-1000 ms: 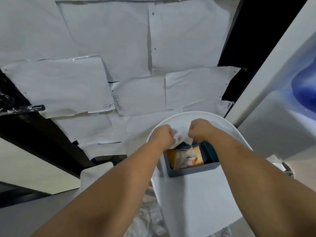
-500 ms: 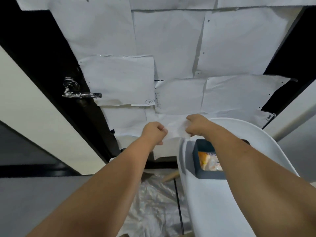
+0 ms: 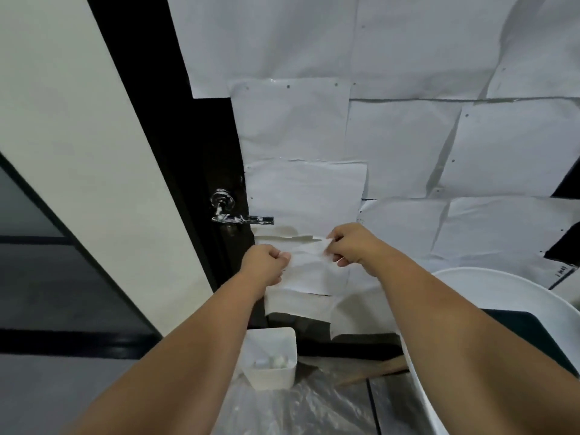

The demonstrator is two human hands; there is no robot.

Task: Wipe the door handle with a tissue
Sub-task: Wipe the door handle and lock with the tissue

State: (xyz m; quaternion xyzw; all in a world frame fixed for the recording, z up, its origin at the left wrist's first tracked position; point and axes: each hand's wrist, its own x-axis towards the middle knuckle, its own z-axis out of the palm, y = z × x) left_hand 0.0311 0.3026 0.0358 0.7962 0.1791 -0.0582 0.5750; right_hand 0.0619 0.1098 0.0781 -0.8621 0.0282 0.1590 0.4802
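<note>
- The tissue [image 3: 309, 265] is held stretched between the left hand [image 3: 263, 266] and right hand [image 3: 351, 246], both closed on it.
- The handle [image 3: 241, 219] is just above, untouched.
- The tissue should be bunched up first, then rubbed along the handle.

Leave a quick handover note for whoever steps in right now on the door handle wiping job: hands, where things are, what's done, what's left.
Left hand: closed grip on the left edge of the white paper tissue.
Right hand: pinching its right edge, so the tissue is stretched between both.
Smeared chrome lever door handle: on the black door, just up and left of the hands, untouched.
Done: tissue in hand.
Left: bring it to the handle and wipe.
</note>
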